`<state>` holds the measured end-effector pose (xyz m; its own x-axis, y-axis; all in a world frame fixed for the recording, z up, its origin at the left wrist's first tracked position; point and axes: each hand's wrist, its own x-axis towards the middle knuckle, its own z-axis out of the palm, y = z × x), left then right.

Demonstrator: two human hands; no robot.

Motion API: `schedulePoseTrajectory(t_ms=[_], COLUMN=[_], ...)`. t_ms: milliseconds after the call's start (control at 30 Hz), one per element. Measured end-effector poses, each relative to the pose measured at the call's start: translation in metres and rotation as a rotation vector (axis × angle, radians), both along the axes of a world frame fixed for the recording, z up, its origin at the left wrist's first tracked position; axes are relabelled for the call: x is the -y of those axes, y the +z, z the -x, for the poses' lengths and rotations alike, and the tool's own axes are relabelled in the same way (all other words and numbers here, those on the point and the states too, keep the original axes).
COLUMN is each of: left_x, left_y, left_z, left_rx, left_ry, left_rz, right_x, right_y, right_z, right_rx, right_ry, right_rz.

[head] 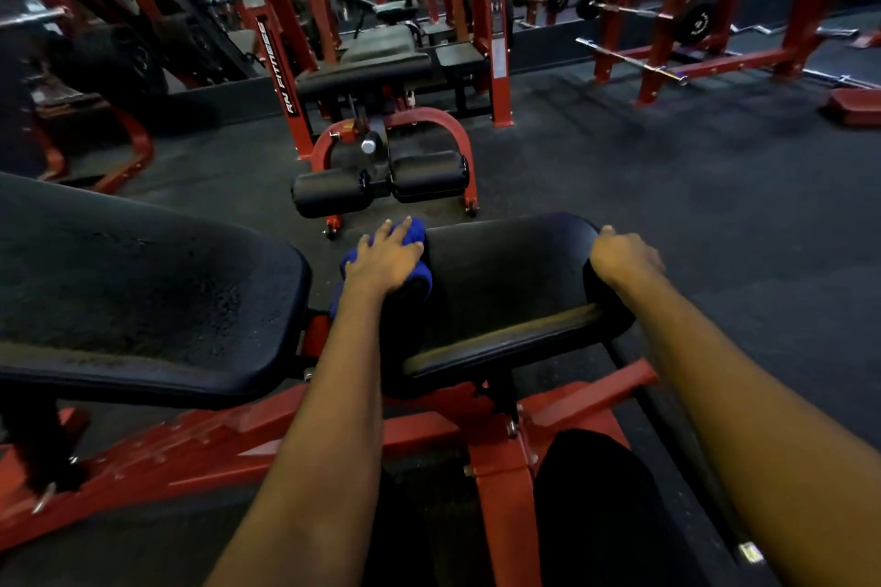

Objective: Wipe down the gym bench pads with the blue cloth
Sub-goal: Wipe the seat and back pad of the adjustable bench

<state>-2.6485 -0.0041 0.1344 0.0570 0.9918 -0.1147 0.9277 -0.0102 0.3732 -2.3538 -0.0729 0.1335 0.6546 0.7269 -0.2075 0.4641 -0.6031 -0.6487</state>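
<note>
the person's left hand (386, 260) lies flat on the blue cloth (415, 231), fingers spread and fairly straight, pressing it onto the left end of the small pad (505, 272). the cloth is bunched under the palm. blue shows past the fingertips at the far edge and again beside the wrist, where a fold hangs down over the pad's left side. the right hand (624, 255) is at the opposite end of the same pad, fingers curled over its rounded right edge and gripping it, with the thumb resting on the top surface near the far side. both forearms reach forward from the bottom of the view, well apart, with the pad's bare black middle between them.

the small pad is black and glossy and sits on a red frame (500, 481). to its left, across a narrow gap, is the large pad (143, 296), also black, with a dull, speckled surface. a leg in black clothing (596, 515) shows low in the view, beside the frame's upright.

beyond the pads, on the dark rubber floor (667, 167), stands another red machine with two black roller pads (333, 193) side by side. further back on the right are red racks holding barbells (667, 14).
</note>
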Motion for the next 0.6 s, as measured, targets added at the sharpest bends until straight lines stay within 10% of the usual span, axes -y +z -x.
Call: schedulePoseTrajectory(t_ms=[367,600], left_x=[0.135,0.047], left_y=[0.005,0.010], left_z=[-0.066,-0.011], left_rx=[-0.145,0.017], left_ry=[-0.201,-0.088], left_rz=[-0.249,-0.039], right_x=[0.010,0.002], right_y=[0.006,0.002], right_z=[0.006,0.004], right_rx=[-0.026,-0.041], right_ry=[0.017,-0.019], right_rz=[-0.027,-0.011])
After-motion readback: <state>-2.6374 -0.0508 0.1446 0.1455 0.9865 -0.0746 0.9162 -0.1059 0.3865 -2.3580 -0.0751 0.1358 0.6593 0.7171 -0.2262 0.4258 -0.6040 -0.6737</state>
